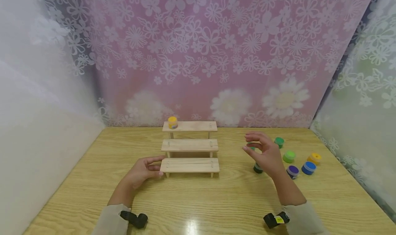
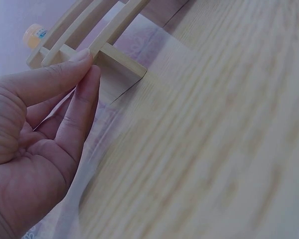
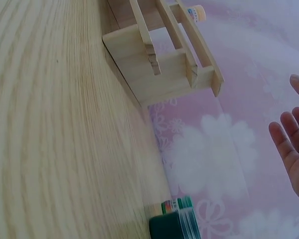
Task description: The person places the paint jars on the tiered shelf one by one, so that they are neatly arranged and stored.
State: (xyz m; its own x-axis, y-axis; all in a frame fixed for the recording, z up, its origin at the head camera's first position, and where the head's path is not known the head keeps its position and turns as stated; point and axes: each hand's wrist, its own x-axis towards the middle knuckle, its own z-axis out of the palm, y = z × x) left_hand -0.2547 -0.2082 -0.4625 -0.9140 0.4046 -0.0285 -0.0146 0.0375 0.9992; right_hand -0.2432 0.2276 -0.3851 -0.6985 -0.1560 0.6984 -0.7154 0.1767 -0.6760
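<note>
Desk (image 1: 191, 197) bears a three-tier wooden stand (image 1: 189, 145), its lowest step (image 1: 189, 165) pinched at the left end by the left hand (image 1: 139, 173). To the right stand a purple jar (image 1: 292, 172), blue jar (image 1: 308, 168) and dark green jar (image 1: 258, 168), the empty right hand (image 1: 265, 154) above the last, with a teal jar (image 1: 252, 147) half hidden behind, apparently on the desk. Beyond: orange-yellow jar (image 1: 314, 158), light green jar (image 1: 289, 156), green jar (image 1: 279, 142); farthest, a yellow jar (image 1: 172, 123) on the top tier's left end.

No legible text (jar labels (image 3: 170, 205) blurred)
</note>
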